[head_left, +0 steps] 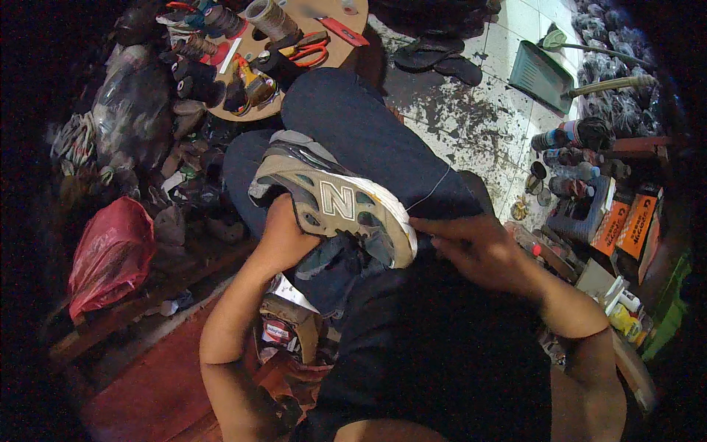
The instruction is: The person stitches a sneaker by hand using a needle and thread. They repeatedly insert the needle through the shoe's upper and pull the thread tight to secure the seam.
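Observation:
A grey-beige sneaker (361, 210) with a white sole lies on its side across my lap, toe pointing right. My left hand (283, 232) reaches into its opening and holds it; the fingertips are hidden inside. At the toe, my right hand (471, 247) meets the edge of the sole, its fingers drawn together at the tips. Whatever they pinch is too small to make out. A thin pale thread (440, 184) curves up from the sole beside those fingertips, over my dark trouser leg (353, 110). Dark laces hang by the shoe's opening.
A round wooden table (353, 16) ahead carries thread spools (272, 20), orange-handled scissors (313, 50) and a red cutter (345, 31). Left is a red plastic bag (110, 254). Far right are a green dustpan (541, 77), bottles (571, 186) and orange boxes (637, 221). Dark sandals (434, 59) lie on the stained tiles.

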The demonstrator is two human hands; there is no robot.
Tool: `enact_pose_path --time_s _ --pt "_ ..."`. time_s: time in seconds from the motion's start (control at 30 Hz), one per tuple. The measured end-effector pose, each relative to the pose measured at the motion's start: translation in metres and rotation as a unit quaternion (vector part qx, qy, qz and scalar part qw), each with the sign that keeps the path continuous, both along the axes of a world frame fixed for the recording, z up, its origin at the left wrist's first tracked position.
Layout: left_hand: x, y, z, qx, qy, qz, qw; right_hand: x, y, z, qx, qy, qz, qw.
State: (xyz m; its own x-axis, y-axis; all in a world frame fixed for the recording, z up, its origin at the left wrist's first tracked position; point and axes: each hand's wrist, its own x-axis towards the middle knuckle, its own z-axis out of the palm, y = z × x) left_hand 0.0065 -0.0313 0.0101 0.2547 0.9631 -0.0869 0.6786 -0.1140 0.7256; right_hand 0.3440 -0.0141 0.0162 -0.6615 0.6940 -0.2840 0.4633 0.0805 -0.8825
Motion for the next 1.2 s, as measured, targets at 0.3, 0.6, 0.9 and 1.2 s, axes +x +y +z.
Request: enact_pose_path --time_s 0.3,0.6,0.9,1.2 --pt "-0.01 0.028 -0.016 -0.096 0.056 -0.272 0.956 -0.015 0.068 0.027 0.109 -0.104 0.224 0.963" --pt "0.002 0.02 -0.018 -0.069 0.026 -0.266 0.961 -0.048 0.075 0.034 0.144 -0.156 0.336 0.918" --pt "-0.009 0.022 -0.02 -0.102 -0.004 -0.252 0.962 -0.039 0.023 0.011 0.258 -0.209 0.206 0.92" --pt "-0.008 0.025 -0.018 -0.13 -0.024 -0.208 0.969 -0.037 0.018 0.014 0.164 -0.23 0.061 0.957"
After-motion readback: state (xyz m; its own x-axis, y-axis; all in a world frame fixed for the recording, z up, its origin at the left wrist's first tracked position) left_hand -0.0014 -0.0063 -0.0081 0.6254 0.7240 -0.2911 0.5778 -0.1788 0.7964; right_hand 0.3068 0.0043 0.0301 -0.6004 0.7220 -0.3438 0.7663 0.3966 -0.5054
